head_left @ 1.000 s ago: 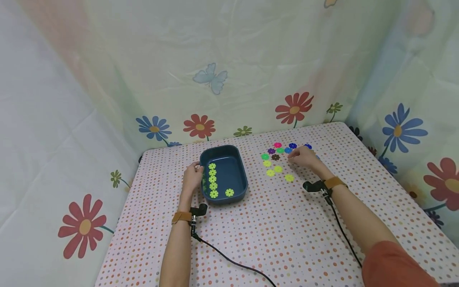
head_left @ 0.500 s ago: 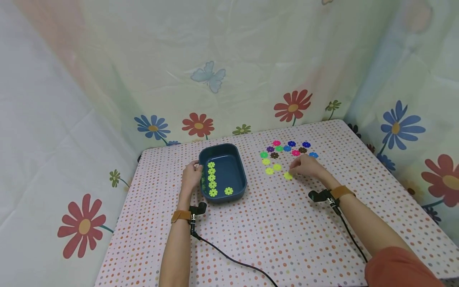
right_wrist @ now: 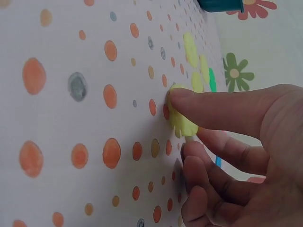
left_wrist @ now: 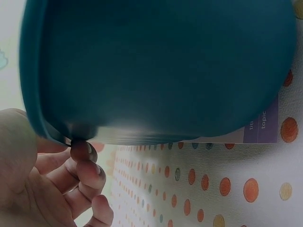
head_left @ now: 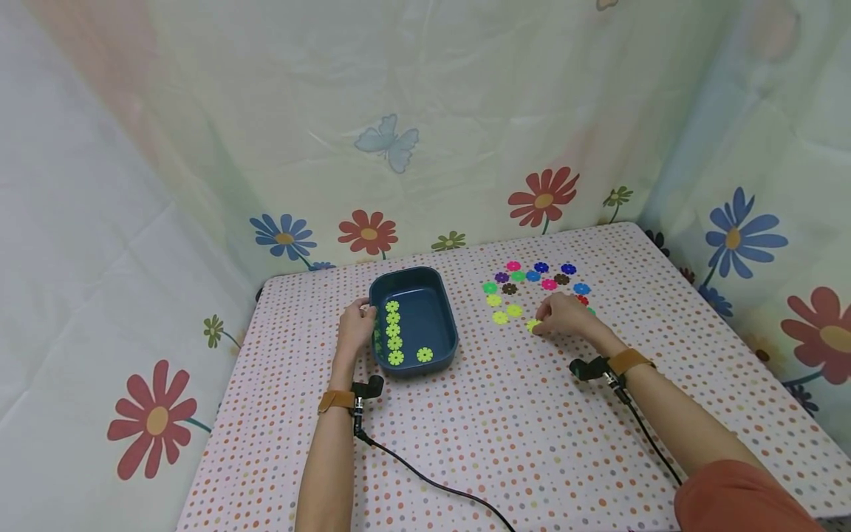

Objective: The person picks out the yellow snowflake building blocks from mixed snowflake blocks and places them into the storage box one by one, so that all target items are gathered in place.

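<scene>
My left hand (head_left: 357,325) grips the left rim of a dark blue rectangular tray (head_left: 447,310). In the left wrist view, the fingers (left_wrist: 90,174) curl under the tray's rim. Inside the tray, a column of yellow-green flower-shaped discs (head_left: 394,330) runs along the left side, and one more disc (head_left: 424,355) lies at the front right. To the tray's right, my right hand (head_left: 564,316) pinches a yellow flower-shaped disc (right_wrist: 182,120) at the table surface. Its thumb (right_wrist: 227,108) covers part of the disc, with the index finger behind it.
Several loose flower discs in pink, blue, green, brown and purple (head_left: 501,278) lie beyond the right hand. Three yellow ones (head_left: 515,310) are just left of it. A printed card (left_wrist: 260,125) shows beneath the tray. Cables trail from both wrist cameras across the dotted tablecloth (head_left: 505,436).
My right hand has come nearer from above the coloured discs to the frontmost yellow disc and now pinches it. My left hand and the tray have stayed in place.
</scene>
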`<state>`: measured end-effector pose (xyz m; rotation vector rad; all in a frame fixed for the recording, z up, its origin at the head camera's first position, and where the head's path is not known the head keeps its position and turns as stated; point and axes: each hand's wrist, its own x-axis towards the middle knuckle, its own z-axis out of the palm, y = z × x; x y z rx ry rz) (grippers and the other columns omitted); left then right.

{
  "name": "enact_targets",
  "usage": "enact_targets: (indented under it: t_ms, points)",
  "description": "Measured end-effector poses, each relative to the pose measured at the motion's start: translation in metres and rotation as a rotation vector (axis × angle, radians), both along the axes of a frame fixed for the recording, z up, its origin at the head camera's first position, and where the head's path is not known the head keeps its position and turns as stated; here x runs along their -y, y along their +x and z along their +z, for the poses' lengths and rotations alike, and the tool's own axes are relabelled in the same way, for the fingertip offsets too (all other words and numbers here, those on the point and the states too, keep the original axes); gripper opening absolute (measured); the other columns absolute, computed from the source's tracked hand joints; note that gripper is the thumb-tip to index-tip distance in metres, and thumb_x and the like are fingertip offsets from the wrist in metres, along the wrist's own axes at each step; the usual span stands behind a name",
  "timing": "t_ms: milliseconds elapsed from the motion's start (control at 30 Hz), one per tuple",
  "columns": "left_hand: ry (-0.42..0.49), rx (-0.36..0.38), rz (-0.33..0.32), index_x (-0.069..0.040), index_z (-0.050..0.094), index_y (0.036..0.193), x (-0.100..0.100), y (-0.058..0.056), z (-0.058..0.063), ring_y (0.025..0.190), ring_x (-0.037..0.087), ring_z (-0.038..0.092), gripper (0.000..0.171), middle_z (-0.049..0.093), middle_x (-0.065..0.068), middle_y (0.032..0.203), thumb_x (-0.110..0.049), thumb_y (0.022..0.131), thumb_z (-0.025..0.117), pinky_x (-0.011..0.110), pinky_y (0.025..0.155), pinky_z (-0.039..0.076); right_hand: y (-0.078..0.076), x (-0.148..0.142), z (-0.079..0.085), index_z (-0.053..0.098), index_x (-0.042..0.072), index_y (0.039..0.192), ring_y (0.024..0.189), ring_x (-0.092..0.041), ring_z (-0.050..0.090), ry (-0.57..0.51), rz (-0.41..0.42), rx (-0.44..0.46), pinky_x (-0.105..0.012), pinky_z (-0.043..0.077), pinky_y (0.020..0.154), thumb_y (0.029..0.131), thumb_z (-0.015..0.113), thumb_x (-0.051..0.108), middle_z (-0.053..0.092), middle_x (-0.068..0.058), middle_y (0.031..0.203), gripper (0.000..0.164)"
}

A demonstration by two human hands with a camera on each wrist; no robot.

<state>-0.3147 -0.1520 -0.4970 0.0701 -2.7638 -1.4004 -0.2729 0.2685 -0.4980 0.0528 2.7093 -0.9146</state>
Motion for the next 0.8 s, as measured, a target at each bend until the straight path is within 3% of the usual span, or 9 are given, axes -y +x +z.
enact_targets:
  t_ms: [200,433,800]
  points:
    - [-0.003,0.009,0.004,-0.002,0.054,0.144,-0.001,0.0,0.0,0.055,0.017,0.044,0.042,0.054,0.006,0.07,-0.021,0.106,0.052,0.032,0.053,0.036,0.001,-0.001,0.001,0.065,-0.001,0.104,0.071,-0.02,0.055,-0.031,0.002,-0.009,-0.033,0.045,0.063,0.085,0.08,0.015,0.061,-0.008,0.082,0.029]
    - [-0.003,0.008,-0.001,-0.002,0.054,0.144,0.001,-0.002,-0.002,0.053,0.016,0.041,0.043,0.052,0.004,0.067,-0.021,0.106,0.052,0.032,0.051,0.034,0.003,-0.006,0.006,0.07,-0.001,0.1,0.084,-0.026,0.061,-0.021,0.007,-0.06,-0.036,0.05,0.07,0.089,0.071,0.007,0.066,-0.014,0.096,0.014]
    - [-0.003,0.017,0.002,-0.004,0.053,0.145,-0.001,-0.001,-0.001,0.053,0.016,0.041,0.043,0.051,0.004,0.066,-0.022,0.106,0.052,0.032,0.051,0.034,-0.004,-0.013,0.012,0.068,-0.007,0.11,0.096,-0.033,0.059,-0.054,-0.015,-0.056,-0.042,0.05,0.076,0.093,0.062,0.009,0.062,-0.024,0.112,0.024]
